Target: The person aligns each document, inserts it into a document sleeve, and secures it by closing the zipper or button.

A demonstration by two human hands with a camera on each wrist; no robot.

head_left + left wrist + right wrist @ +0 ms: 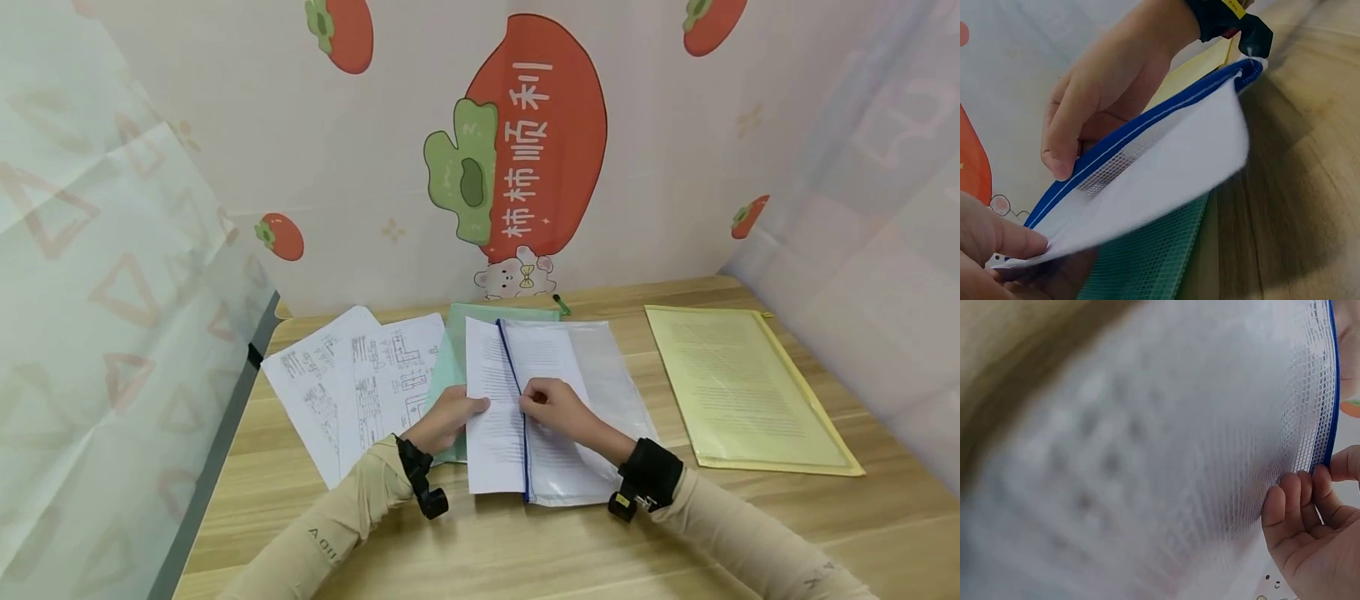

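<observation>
A transparent mesh zip pouch with a blue zip edge lies in the middle of the table. A stack of printed paper sits partly inside it, its left part sticking out past the blue edge. My left hand pinches the paper's outer edge, thumb on top. With curled fingers my right hand pinches the pouch's blue edge, lifting it off the paper. In the left wrist view the pouch mouth gapes between the blue edge and the paper. Close mesh fills much of the right wrist view.
Beneath the paper and pouch lies a green mesh pouch. Sheets with technical drawings overlap at the left. A yellow pouch holding a printed page rests at the right. A printed cloth hangs behind the table.
</observation>
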